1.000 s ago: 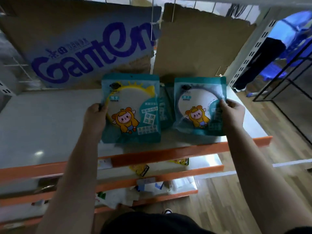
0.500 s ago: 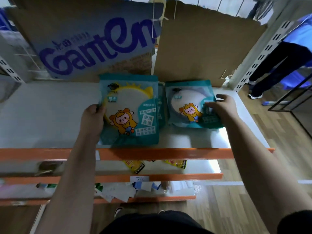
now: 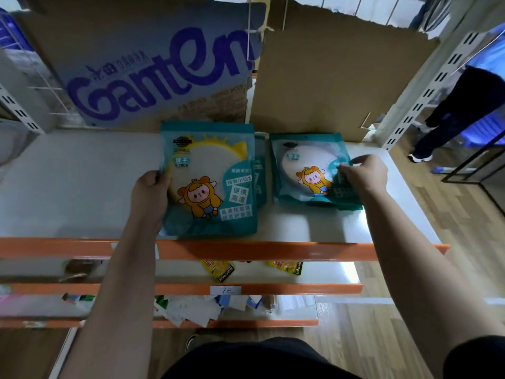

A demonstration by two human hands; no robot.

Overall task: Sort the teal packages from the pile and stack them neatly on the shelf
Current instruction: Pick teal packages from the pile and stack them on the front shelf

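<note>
Right pack (image 3: 308,170) lowered flat onto shelf (image 3: 82,187) since a second ago; right hand (image 3: 364,173) pinched on its edge. Left hand (image 3: 150,192) clamped on left pack (image 3: 210,181), over front edge. Placement likely near done; release pending.

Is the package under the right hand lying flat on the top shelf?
Yes, the right-hand teal package lies flat on the top shelf, with the right hand on its edge.
</note>
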